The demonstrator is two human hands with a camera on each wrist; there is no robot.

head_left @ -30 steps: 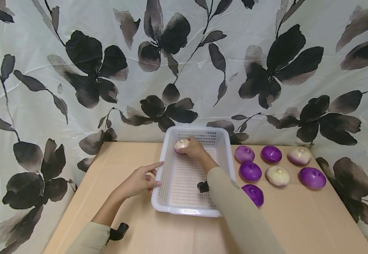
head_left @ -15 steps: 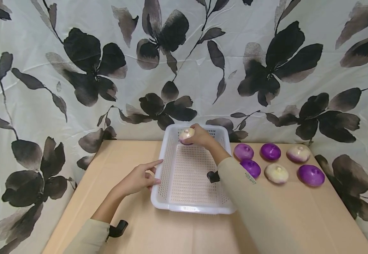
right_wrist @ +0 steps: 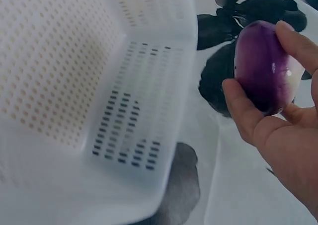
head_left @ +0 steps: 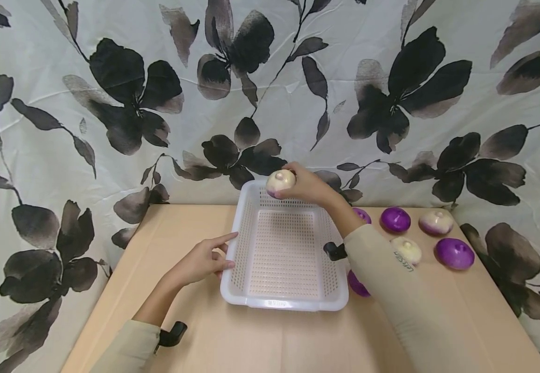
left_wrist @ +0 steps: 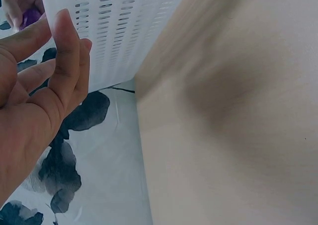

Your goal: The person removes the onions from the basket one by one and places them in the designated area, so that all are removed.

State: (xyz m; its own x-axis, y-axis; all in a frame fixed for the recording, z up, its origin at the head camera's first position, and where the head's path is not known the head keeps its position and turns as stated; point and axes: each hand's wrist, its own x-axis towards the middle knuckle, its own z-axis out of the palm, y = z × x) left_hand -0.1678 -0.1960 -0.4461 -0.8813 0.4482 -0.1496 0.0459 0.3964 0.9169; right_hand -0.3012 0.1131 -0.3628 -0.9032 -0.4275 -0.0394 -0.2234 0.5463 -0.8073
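My right hand (head_left: 304, 184) holds a purple-and-white onion (head_left: 280, 183) above the far rim of the white plastic basket (head_left: 244, 300). In the right wrist view, thumb and fingers grip the onion (right_wrist: 263, 68) from its sides, apart from the basket wall (right_wrist: 144, 101). My left hand (head_left: 204, 261) holds the basket's left rim. The left wrist view shows fingertips (left_wrist: 64, 29) against the outside of the perforated wall (left_wrist: 119, 26). Part of the left hand's grip is hidden by the rim.
Several purple and whitish onions (head_left: 454, 254) lie on the wooden table (head_left: 195, 331) right of the basket, some partly hidden by the right arm. A floral cloth (head_left: 326, 31) hangs behind the table. Each wrist carries a small black camera (head_left: 173, 334).
My right hand has lifted the onion out of the basket, moving up and slightly right toward the far rim. The left hand stays at the basket's left rim.
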